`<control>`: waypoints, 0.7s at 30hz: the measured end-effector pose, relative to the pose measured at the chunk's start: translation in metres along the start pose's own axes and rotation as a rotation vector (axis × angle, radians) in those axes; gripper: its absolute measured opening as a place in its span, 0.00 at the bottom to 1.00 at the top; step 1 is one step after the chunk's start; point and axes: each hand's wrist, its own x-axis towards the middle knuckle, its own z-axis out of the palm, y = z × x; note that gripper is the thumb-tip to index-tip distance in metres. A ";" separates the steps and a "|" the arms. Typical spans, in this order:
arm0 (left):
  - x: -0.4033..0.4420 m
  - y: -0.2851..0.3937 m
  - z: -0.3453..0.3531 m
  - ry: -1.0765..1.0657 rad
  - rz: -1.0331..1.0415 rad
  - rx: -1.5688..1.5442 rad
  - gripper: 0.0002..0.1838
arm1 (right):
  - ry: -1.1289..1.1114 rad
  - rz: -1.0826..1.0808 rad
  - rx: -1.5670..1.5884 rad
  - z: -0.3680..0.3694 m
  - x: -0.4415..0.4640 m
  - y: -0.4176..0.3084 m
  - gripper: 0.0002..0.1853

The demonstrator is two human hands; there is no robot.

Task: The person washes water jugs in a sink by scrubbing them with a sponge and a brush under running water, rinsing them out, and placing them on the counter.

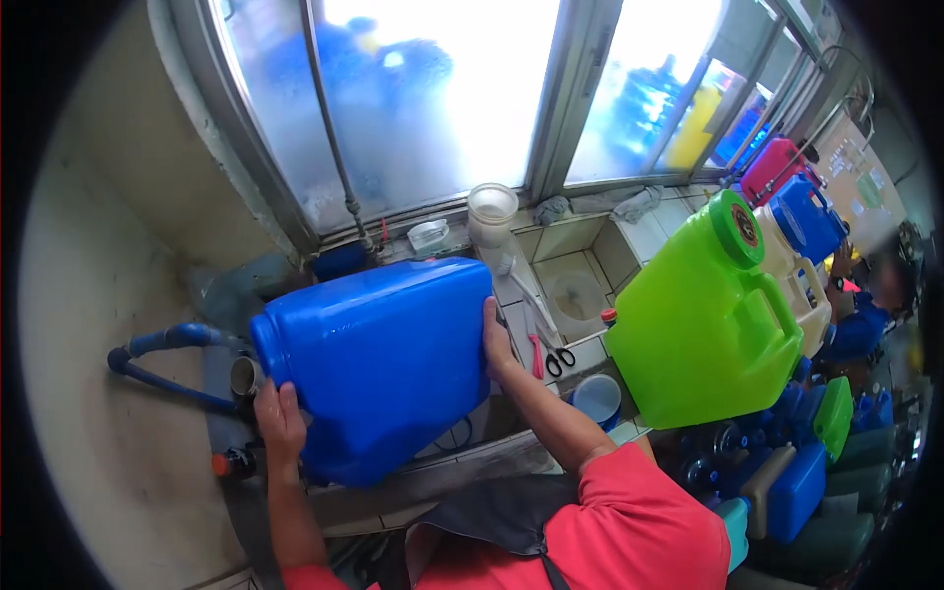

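Observation:
A large blue water jug [393,364] lies tipped on its side between my two hands, its round neck pointing left. Near the neck, my left hand [281,423] presses against the jug with its fingers upward. At the opposite end, my right hand [497,339] grips the jug's edge; part of the hand is hidden behind it. Just right of this hand lie black-handled scissors [559,362] and a tool with a pink handle [536,356] on the tiled counter. A white-bristled brush [506,265] rests farther back.
To the right stands a bright green jug [698,334], with another blue jug [806,218] behind it. A tiled basin [580,251] is set into the counter. By the window sits a clear tub [492,211]. A blue pipe [162,341] bends along the left wall. One other person [860,320] is at far right.

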 end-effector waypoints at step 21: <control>-0.047 -0.146 0.133 -0.228 -0.868 -0.631 0.24 | -0.381 -0.955 -0.929 0.101 -0.132 -0.281 0.56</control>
